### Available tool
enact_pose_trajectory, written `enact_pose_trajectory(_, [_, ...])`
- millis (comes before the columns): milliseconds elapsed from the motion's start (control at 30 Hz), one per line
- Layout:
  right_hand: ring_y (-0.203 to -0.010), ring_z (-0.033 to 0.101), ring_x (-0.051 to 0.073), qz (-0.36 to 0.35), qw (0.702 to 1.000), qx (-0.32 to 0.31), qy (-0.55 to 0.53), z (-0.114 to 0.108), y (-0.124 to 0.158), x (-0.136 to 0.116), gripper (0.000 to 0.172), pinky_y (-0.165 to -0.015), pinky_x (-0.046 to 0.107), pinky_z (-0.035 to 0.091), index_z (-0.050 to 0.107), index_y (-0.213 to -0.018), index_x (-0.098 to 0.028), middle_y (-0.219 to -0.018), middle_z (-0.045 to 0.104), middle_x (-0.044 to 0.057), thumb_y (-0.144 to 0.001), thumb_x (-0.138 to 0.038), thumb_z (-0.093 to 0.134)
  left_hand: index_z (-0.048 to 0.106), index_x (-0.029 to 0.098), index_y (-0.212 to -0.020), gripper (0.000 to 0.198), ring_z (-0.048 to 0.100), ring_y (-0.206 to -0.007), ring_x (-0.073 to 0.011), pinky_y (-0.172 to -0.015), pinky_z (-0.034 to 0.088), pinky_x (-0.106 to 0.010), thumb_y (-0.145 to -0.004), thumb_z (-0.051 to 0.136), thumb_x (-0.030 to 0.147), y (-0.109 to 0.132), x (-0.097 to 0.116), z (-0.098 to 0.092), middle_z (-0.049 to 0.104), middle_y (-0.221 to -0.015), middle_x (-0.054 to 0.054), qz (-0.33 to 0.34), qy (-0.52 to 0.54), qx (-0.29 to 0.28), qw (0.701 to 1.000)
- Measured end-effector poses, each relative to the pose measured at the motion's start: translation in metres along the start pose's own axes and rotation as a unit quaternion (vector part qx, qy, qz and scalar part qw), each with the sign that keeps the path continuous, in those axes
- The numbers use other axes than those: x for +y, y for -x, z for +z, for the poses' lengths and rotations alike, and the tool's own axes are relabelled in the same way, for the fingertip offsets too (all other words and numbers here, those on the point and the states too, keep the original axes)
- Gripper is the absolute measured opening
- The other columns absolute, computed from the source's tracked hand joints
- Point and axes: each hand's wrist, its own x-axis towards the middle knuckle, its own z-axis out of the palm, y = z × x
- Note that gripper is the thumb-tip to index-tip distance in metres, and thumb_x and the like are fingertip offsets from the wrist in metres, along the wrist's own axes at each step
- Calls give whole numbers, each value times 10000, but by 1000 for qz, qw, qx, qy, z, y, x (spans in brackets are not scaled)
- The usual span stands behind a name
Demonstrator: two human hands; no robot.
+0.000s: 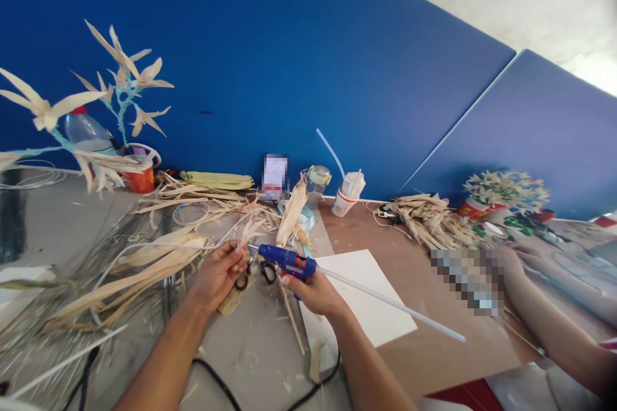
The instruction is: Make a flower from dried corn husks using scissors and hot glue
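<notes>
My right hand (313, 292) is wrapped around a blue glue gun (284, 260). A long translucent glue stick (395, 305) sticks out of its back toward the lower right. The nozzle points left, at my left hand (224, 270), whose fingers pinch a small pale piece of corn husk (251, 230) right by the tip. A thin white wire (159, 244) runs from the left up to the left hand; whether it is held too I cannot tell. Black-handled scissors (268, 273) lie on the table between my hands, partly hidden.
Loose corn husks (159, 260) cover the left side. Husk flowers (123, 74) stand at the back left. Behind my hands are a phone (275, 176), a jar (318, 180) and a cup of glue sticks (343, 201). White paper (369, 295) lies right; another person's arms (544, 308) reach in there.
</notes>
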Motion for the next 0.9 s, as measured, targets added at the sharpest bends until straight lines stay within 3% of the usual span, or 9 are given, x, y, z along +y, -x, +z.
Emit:
enact_pose_trajectory(433, [-737, 515, 156, -1, 998, 29, 50, 2, -3, 3, 208, -692, 277, 441, 613, -865, -175, -792, 575, 16, -829, -378, 581, 614, 117, -746, 267, 398, -468, -28, -456, 350, -147, -612, 827, 207, 0, -3, -1, 570, -636, 14, -8, -35, -5, 999])
enact_pose_trajectory(900, [-679, 452, 137, -17, 999, 12, 40, 5, -2, 4, 227, -632, 246, 416, 635, -905, -180, -753, 550, 6, -843, -383, 555, 610, 110, -727, 294, 405, -469, -33, -456, 364, -149, -583, 850, 199, 0, 0, 1, 556, -597, 15, -6, -31, -1, 1000])
